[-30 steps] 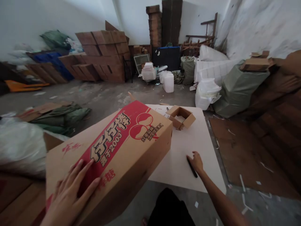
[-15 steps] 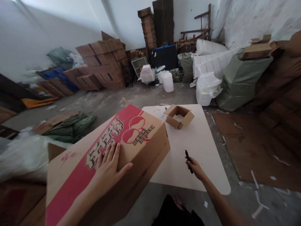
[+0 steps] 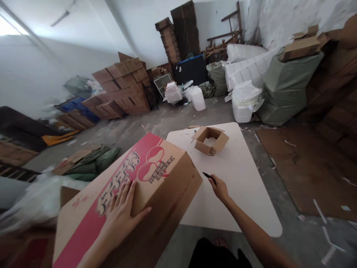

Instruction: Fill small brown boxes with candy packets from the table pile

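Observation:
A large cardboard box (image 3: 167,193) with a red band, dark lettering and lollipop pictures lies at a tilt on the left, partly over the white table (image 3: 237,186). Flat on its top rests my left hand (image 3: 122,208), fingers stretched out and thumb apart. My right hand (image 3: 220,188) is closed around a black pen-shaped tool (image 3: 209,177). The tool's tip points left, toward the near right corner of the large box, and is apart from it. Whether it is a marker or a knife cannot be made out.
A small open carton (image 3: 210,141) stands on the far part of the table. Flattened cardboard (image 3: 304,167) lies on the floor to the right. Stacked brown boxes (image 3: 122,85), green sacks (image 3: 290,85) and white foam bundles (image 3: 248,70) line the back. Clear plastic wrap (image 3: 36,197) is at left.
My right hand has moved left toward the large box, and the black tool has turned from nearly upright to pointing left. My left hand stays on the box; the view has shifted slightly.

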### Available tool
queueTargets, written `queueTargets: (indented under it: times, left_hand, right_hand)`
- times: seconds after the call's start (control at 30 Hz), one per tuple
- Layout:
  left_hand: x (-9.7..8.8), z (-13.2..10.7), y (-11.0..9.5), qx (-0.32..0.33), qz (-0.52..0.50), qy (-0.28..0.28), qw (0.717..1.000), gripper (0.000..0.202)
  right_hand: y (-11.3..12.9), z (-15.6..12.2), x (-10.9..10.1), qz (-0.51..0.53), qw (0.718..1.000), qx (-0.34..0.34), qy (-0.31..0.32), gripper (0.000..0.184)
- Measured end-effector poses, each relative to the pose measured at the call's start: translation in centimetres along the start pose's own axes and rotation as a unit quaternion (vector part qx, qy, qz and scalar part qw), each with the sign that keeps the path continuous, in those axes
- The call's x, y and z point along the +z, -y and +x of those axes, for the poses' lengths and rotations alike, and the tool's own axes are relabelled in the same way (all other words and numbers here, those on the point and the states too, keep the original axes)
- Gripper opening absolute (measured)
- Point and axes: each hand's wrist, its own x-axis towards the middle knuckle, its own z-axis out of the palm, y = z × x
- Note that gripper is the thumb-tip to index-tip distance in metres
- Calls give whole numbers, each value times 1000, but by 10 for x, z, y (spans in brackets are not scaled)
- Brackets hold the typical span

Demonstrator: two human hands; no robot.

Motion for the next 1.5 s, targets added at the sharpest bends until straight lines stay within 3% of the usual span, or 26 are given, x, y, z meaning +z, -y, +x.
queueTargets:
  times: [0.17, 0.47, 0.8, 0.9, 1.1, 1.2, 1.3, 1.4, 1.5]
  left_hand:
    - [-1, -1, 3, 14, 2, 4, 1000, 96]
    - [-1, 0, 4, 28, 7, -1, 1000, 94]
    - [-4, 3, 2, 13, -1, 13, 1000, 94]
    - [-7, 5, -1, 22, 9, 17, 1000, 92]
    - [-15, 5, -4, 31, 23, 30, 999, 93]
    - [-15, 3, -3, 37, 16, 27, 999, 93]
    - [-12, 3, -1, 30, 0, 22, 999, 93]
    - [-11, 2, 0, 20, -9, 29, 999, 95]
    - [-14, 3, -1, 22, -10, 37, 999, 96]
  right_hand:
    - [17, 24, 10, -47, 997, -64, -20, 44]
    - [11, 43, 22, -57, 993, -105, -6, 45]
    - [-27, 15, 22, -114, 993, -42, 12, 32]
    - [-15, 22, 21, -100, 994, -37, 7, 35]
    - [19, 41, 27, -35, 992, -119, 25, 37]
    - [22, 43, 31, -30, 994, -109, 9, 38]
    - [12, 41, 33, -75, 992, -95, 39, 36]
    - [-8, 28, 27, -147, 985, -37, 84, 26]
    - [-19, 12, 19, -168, 982, 8, 84, 23]
